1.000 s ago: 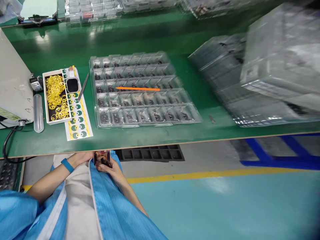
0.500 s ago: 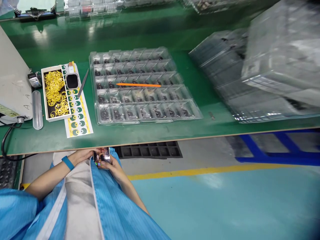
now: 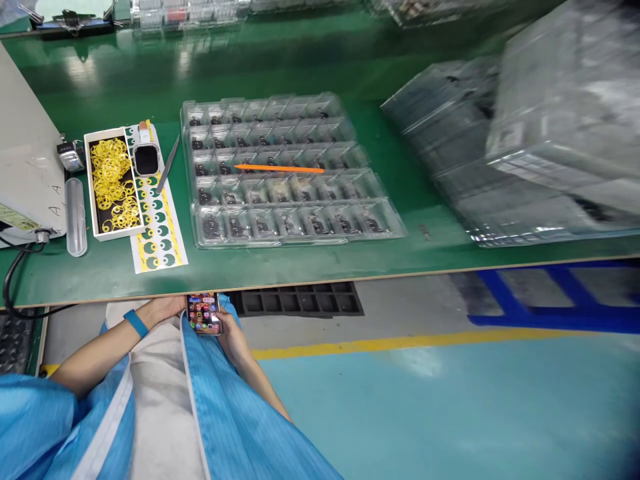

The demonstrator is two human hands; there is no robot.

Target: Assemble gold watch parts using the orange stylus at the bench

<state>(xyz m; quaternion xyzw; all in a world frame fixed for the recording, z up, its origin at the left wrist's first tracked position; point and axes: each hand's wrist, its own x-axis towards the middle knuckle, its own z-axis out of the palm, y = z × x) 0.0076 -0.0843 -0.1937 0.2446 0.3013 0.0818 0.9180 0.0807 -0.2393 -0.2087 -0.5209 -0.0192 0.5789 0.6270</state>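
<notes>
A smartphone [image 3: 204,315] is held low in my lap, just below the table's front edge, its lit screen covered in app icons. At its left edge is my left hand [image 3: 169,307], closed on the phone, with a blue band on the wrist; its fingertips are hidden by the phone and the table edge. My right hand [image 3: 231,333] grips the phone's right side, thumb along the edge. On the table above lies a clear compartment tray [image 3: 300,243] of small dark parts, with an orange stick [image 3: 280,169] across it.
Left on the green table [image 3: 350,263] are a white box [image 3: 116,235] of yellow rings, a smartwatch [image 3: 147,159], grey tweezers [image 3: 169,163], a sticker sheet [image 3: 159,250], a clear tube case [image 3: 77,217] and a white machine [image 3: 30,147]. Stacked clear trays [image 3: 540,133] stand right.
The phone's screen has switched from a picture to app icons. My right thumb has moved off the screen to its edge, and my left fingers have drawn back from the screen's top.
</notes>
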